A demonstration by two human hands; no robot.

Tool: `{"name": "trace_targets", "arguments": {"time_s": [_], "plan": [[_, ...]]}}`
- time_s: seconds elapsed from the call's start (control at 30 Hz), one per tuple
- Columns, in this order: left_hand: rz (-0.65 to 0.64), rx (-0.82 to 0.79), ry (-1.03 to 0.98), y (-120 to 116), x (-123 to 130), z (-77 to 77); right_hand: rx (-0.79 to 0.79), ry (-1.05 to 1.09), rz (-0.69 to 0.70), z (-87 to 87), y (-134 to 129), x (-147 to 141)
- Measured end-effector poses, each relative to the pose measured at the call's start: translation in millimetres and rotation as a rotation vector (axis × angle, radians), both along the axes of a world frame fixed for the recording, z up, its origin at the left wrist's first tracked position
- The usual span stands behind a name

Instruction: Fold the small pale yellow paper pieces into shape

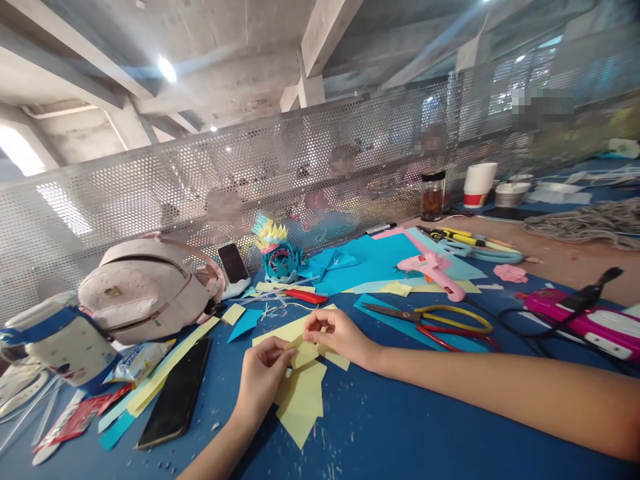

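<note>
yellow paper (305,353) | left hand (263,373) grip pinched on it | right hand (337,333) grip pinched on it

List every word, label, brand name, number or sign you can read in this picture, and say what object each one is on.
None can be read.
Snack packet beside the black phone: print blurred.
Red wrapper: print too small.
White paper cup with a red band: no legible text.
Patterned mug: only a drawing shows.
Yellow paper in the left hand and right hand: blank.
</note>
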State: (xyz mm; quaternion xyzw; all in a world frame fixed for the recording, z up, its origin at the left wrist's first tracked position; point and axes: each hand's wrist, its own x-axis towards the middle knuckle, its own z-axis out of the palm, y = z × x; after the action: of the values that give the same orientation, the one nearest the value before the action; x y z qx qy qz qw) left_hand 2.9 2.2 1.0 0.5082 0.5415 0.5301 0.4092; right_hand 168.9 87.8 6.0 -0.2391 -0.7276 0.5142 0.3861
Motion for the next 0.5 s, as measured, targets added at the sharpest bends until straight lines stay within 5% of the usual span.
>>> {"name": "trace_targets", "arguments": {"time_s": [0.5], "plan": [[0.062, 0.037, -0.024, 1.4, -3.6, -0.9, -0.081, 0.02, 0.064, -1.3, -1.5, -1.3]]}}
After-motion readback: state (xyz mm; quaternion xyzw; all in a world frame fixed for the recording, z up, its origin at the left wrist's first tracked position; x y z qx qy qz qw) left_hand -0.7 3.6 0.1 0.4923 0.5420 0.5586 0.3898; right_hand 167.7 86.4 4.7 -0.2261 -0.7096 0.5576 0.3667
